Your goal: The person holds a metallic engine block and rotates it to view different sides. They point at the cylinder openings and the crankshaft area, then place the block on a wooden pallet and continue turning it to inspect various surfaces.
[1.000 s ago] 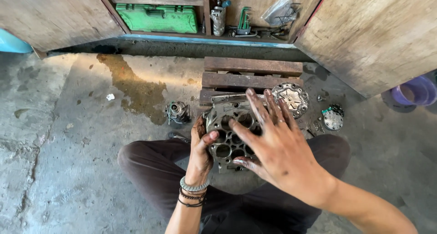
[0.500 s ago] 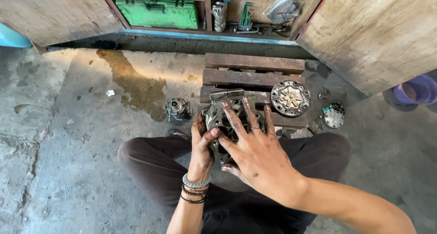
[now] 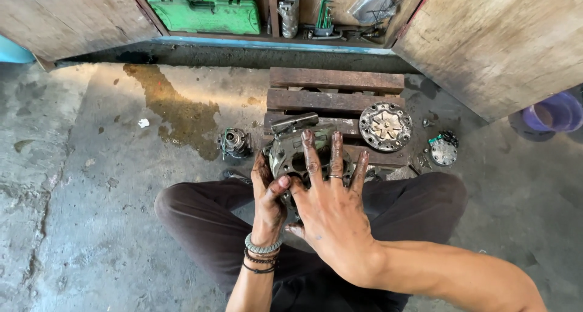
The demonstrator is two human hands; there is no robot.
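Watching this feed from my desk and a couple of things make me nervous. The greasy grey cast-metal cylinder block with round bores (image 3: 297,157) sits in the person's lap, between the knees, tipped up against the edge of the low wooden slat pallet (image 3: 336,90). The left hand (image 3: 269,193) is curled round its left side, thumb pressed onto the front face, so that's a real clamp. The right hand (image 3: 331,212) is just laid flat over the face with fingers spread wide, palm pushing, not wrapped round anything.

My worry: both hands are black with oil, and so is the block. If that flat palm pushes off-centre, I'd guess the block slides out of the left-hand hold and drops onto the thighs or the concrete floor (image 3: 91,184). Fingertips lying over the open bores could also catch on an edge.

The round silver finned plate (image 3: 385,125) is resting on the pallet just behind, and the small round part with a black and green rim (image 3: 443,149) is on the floor to the right; a slipped block could knock either one away
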